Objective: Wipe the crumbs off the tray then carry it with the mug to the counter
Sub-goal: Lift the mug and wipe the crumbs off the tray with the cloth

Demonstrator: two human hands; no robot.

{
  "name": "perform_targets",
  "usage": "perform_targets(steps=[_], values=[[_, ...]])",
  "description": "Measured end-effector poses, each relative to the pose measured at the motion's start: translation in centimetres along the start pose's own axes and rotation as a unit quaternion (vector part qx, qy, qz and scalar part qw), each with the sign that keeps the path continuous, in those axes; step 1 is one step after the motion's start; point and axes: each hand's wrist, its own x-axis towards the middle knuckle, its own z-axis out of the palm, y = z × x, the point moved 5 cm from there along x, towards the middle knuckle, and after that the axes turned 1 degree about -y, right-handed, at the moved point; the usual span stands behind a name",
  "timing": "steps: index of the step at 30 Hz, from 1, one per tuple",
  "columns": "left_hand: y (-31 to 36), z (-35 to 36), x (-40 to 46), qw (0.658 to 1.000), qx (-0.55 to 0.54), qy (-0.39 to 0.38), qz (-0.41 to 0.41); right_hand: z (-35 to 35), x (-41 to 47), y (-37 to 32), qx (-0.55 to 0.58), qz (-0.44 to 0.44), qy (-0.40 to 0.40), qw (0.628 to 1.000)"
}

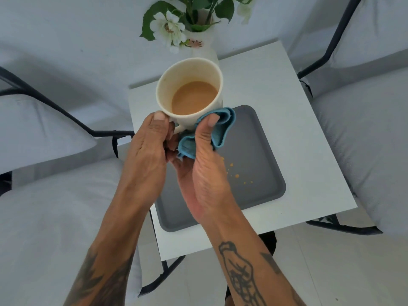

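Here the left hand [146,142] is clamped on the handle of the cream mug [189,93], raised above the grey tray [262,180], which lies flat on the small white table [309,133]. The mug is about half full of milky tea or coffee, so it should carry heavy and slosh if tipped; glazed ceramic, it would chip if knocked. The right hand [203,160] pinches a bunched blue cloth [220,129], soft and limp, against the mug's side, perhaps touching it. Orange crumbs [236,173] dot the tray. Stiff and light, the tray is best gripped by opposite rims.
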Motion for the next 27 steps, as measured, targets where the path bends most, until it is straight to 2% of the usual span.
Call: perform_targets(steps=[10,13,15,17,21,24,27], values=[[-0.3,0.8,-0.2,0.999,0.033,-0.031,0.026,-1.6,-1.3,0.5,-0.138,-0.023,0.035,0.99],[-0.9,0.4,-0.2,0.999,0.005,-0.029,0.015,-4.5,-2.9,0.4,-0.242,0.001,0.038,0.97],[-1.4,0.2,-0.4,0.999,-0.009,-0.033,0.007,-7.2,-4.7,0.4,-0.287,0.05,0.039,0.956],[-2.1,0.0,-0.6,0.999,-0.027,-0.031,-0.005,-10.8,-6.7,0.1,-0.351,0.102,0.064,0.928],[-3.5,-0.4,-1.0,0.999,-0.038,-0.032,-0.014,-18.4,-9.3,-1.0,-0.502,0.161,0.139,0.838],[-4.5,-0.6,-1.1,0.999,-0.032,-0.03,-0.023,-22.3,-9.6,-1.0,-0.585,0.216,0.133,0.771],[-5.5,-1.0,-0.9,0.999,-0.017,-0.022,-0.023,-24.3,-8.5,-0.9,-0.588,0.256,0.137,0.755]])
